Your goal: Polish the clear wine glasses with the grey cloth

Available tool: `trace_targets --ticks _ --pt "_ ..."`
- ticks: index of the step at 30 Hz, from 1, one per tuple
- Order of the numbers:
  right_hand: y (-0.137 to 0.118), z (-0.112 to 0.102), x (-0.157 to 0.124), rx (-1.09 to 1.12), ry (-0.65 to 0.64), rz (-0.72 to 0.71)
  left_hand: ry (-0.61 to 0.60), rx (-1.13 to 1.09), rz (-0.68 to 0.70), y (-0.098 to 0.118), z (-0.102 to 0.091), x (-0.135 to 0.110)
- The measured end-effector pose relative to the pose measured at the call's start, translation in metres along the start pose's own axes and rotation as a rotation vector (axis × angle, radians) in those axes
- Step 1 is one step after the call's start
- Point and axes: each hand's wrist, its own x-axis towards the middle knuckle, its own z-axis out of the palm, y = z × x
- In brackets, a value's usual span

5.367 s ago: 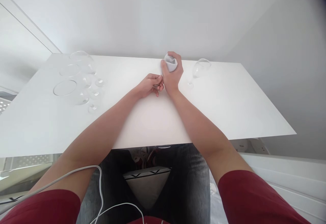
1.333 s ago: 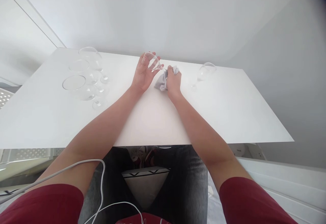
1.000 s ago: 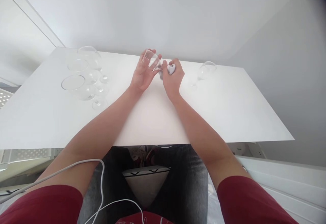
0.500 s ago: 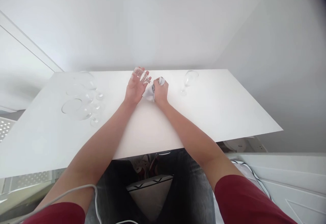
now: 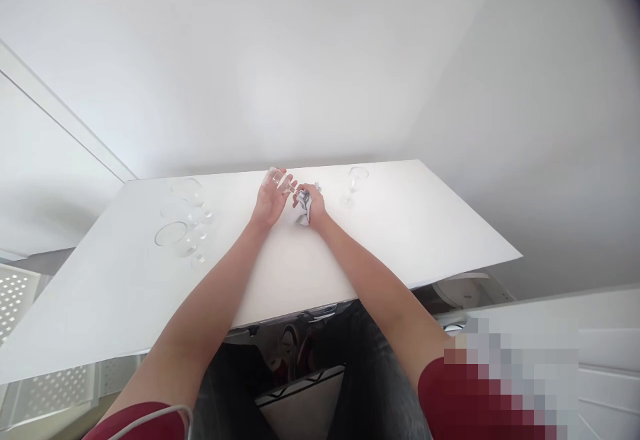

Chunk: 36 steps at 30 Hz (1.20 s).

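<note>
Palm up, my left hand [image 5: 270, 205] cradles the bowl of a clear stemmed glass [image 5: 278, 179], which lies tilted with its stem pointing right. My right hand [image 5: 316, 204] grips a crumpled grey-white cloth [image 5: 303, 212] at the stem end of this glass. The foot of the glass is hidden by the cloth and fingers. Both hands are over the far middle of the white table [image 5: 295, 273].
Several clear stemmed glasses [image 5: 171, 235] stand close together on the table's left side. A single stemmed glass [image 5: 358, 175] stands right of my hands. A wall [image 5: 280, 60] rises behind the table. A pale cable [image 5: 150, 417] crosses my left sleeve.
The view has shifted, so the table sits lower in the picture. My right hand has turned its fingers towards the stem, and more of the bunched cloth shows. My left hand keeps its hold.
</note>
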Motion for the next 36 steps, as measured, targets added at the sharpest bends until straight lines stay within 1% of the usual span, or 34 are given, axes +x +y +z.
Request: trace_targets --ticks 2,4,7,8,9,10,11,13,14,15,16,18,20,22,23,24,25,26,27,29,31,33,36 --pt "-0.008 -0.002 -0.005 0.14 -0.015 0.078 -0.05 0.017 -0.016 0.0 0.001 -0.002" --pt "-0.012 -0.005 -0.014 0.203 -0.084 0.181 -0.079 0.011 -0.029 0.0 0.001 -0.004" --pt "-0.008 -0.008 -0.029 0.209 -0.232 0.352 -0.098 -0.027 -0.051 0.0 0.0 -0.004" --pt "-0.005 -0.007 -0.034 0.202 -0.258 0.379 -0.1 -0.038 -0.055 0.0 0.0 -0.005" --pt "0.0 -0.005 -0.037 0.188 -0.25 0.378 -0.098 -0.047 -0.055 0.0 -0.001 -0.004" --pt "0.005 -0.003 -0.038 0.164 -0.203 0.352 -0.093 -0.055 -0.051 0.0 -0.001 -0.004" --pt "0.01 -0.001 -0.038 0.127 -0.121 0.307 -0.089 -0.063 -0.047 -0.001 -0.002 -0.004" --pt "0.019 0.002 -0.036 0.01 0.122 0.14 -0.086 -0.088 -0.036 -0.001 -0.003 -0.003" --pt "0.022 0.002 -0.035 -0.07 0.227 0.042 -0.089 -0.105 -0.032 -0.001 -0.004 -0.003" --pt "0.023 0.0 -0.033 -0.176 0.305 -0.052 -0.093 -0.122 -0.03 -0.001 -0.005 -0.003" --pt "0.023 -0.005 -0.033 -0.302 0.362 -0.14 -0.093 -0.134 -0.028 0.0 -0.005 -0.003" --pt "0.02 -0.017 -0.036 -0.575 0.438 -0.295 -0.076 -0.135 -0.023 0.001 -0.006 -0.002" --pt "0.014 -0.029 -0.045 -0.809 0.508 -0.433 -0.042 -0.119 -0.014 0.001 -0.005 -0.002" --pt "0.01 -0.036 -0.057 -1.03 0.536 -0.551 -0.011 -0.113 -0.001 0.001 -0.003 0.0" --pt "0.009 -0.036 -0.063 -1.153 0.5 -0.604 -0.001 -0.112 0.003 0.0 -0.002 0.0" --pt "0.01 -0.033 -0.069 -1.282 0.413 -0.639 0.005 -0.109 0.007 0.0 -0.001 0.001" --pt "0.011 -0.028 -0.074 -1.418 0.297 -0.647 0.008 -0.1 0.01 -0.001 -0.001 0.001" --pt "0.013 -0.023 -0.078 -1.548 0.179 -0.629 0.004 -0.084 0.012 -0.002 -0.001 0.001" --pt "0.016 -0.016 -0.081 -1.657 0.099 -0.587 -0.003 -0.064 0.016 -0.003 -0.001 0.001" --pt "0.02 -0.006 -0.084 -1.815 0.044 -0.485 -0.02 -0.014 0.021 -0.004 -0.001 0.0" --pt "0.023 0.0 -0.085 -1.906 0.048 -0.4 -0.034 0.049 0.013 -0.004 -0.001 -0.002" --pt "0.023 0.002 -0.086 -1.956 0.032 -0.363 -0.05 0.117 -0.009 -0.003 0.001 -0.004" --pt "0.023 0.004 -0.089 -1.992 -0.024 -0.346 -0.098 0.192 -0.038 -0.002 0.005 -0.006"
